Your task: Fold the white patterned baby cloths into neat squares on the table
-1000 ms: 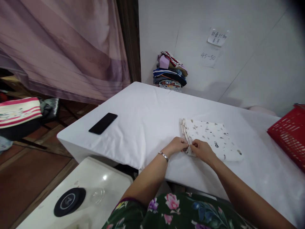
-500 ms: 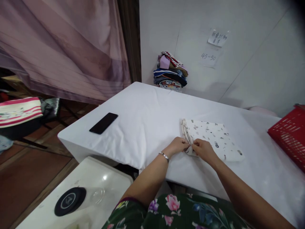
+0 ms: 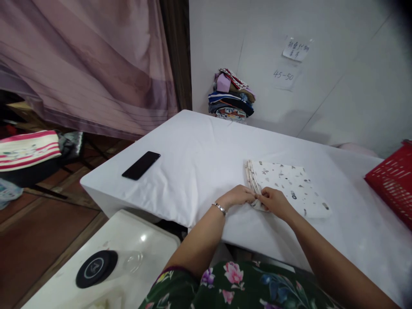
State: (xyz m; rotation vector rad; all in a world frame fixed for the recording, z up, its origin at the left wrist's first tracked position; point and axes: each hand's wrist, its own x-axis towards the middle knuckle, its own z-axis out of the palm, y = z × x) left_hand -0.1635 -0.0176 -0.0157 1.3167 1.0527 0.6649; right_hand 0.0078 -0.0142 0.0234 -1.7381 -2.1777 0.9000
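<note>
A folded white cloth point(image 3: 286, 184) printed with small grey and brown motifs lies on the white-covered table point(image 3: 219, 146). Its left side shows several stacked fold edges. At the near left corner, my left hand point(image 3: 240, 195) pinches the layered edge; a silver bracelet circles that wrist. Just right of it, my right hand point(image 3: 273, 201) has thumb and fingers closed on the same edge. The fingertips of both hands almost meet, and the fabric between them is partly hidden.
A black phone point(image 3: 141, 165) rests toward the table's left side. Folded clothes point(image 3: 231, 95) are piled against the wall. At the far right stands a red basket point(image 3: 394, 180). A white stool-like surface point(image 3: 141, 234) with a round black object point(image 3: 96, 269) is below left.
The view has shifted very slightly. Both hands stay at the same corner of the cloth, with only a small shift of the fingers.
</note>
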